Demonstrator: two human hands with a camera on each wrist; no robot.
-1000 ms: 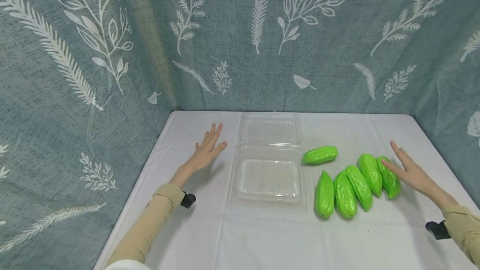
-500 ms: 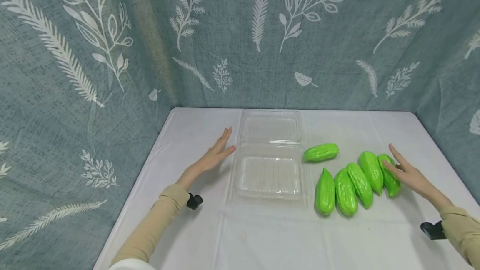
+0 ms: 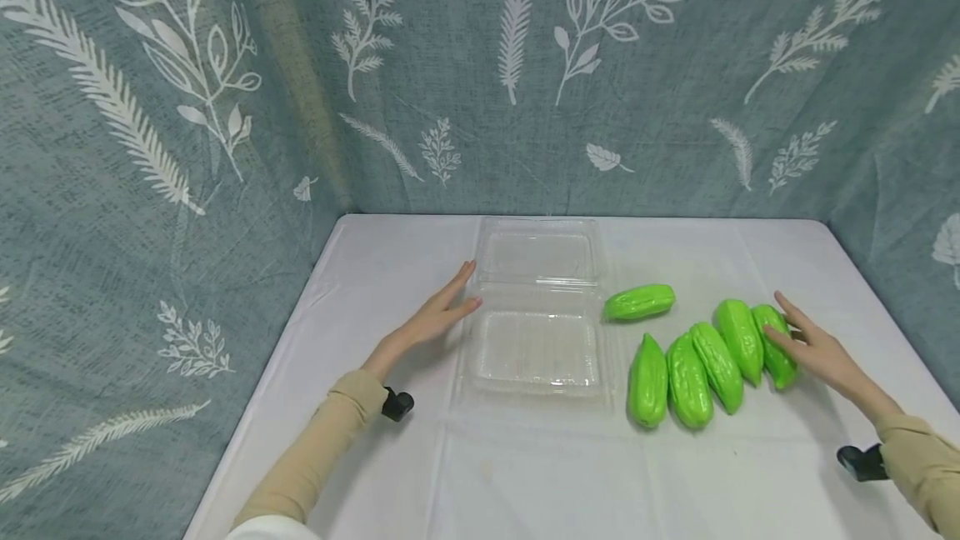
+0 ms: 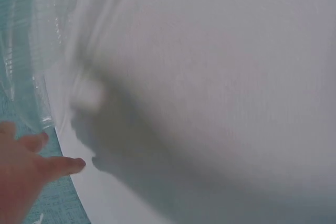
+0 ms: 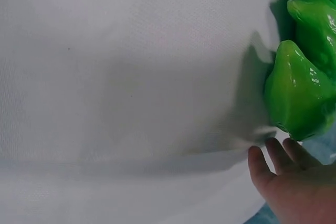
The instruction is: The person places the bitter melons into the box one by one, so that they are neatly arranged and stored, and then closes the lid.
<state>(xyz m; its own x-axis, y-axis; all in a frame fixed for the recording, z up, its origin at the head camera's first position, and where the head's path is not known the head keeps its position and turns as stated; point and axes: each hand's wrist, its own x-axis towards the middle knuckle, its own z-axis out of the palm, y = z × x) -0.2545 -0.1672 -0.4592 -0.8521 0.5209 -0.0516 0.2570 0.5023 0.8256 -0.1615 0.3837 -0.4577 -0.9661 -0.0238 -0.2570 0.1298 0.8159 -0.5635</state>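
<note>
An open clear plastic clamshell box [image 3: 536, 348] lies on the white table, its lid [image 3: 538, 255] folded back toward the curtain. My left hand [image 3: 427, 322] is by the box's left edge with fingers extended; whether it touches the edge I cannot tell. Right of the box, several glossy green ridged vegetables, perhaps toy bitter melons, lie in a slanting row, with a single one [image 3: 640, 302] behind. My right hand [image 3: 817, 354] is at the rightmost green vegetable [image 3: 776, 347], thumb over it and fingers loosely spread. In the right wrist view the fingertips [image 5: 273, 145] are close beside a green vegetable [image 5: 296, 93].
The table [image 3: 540, 473] has a white cover and meets a grey-green leaf-patterned curtain [image 3: 480, 157] at the back and sides. Black wrist cameras [image 3: 397, 404] sit below both sleeves.
My left hand has moved right and slightly toward me, up to the box's edge. My right hand has come slightly closer to the rightmost green vegetable. The box and vegetables have stayed put.
</note>
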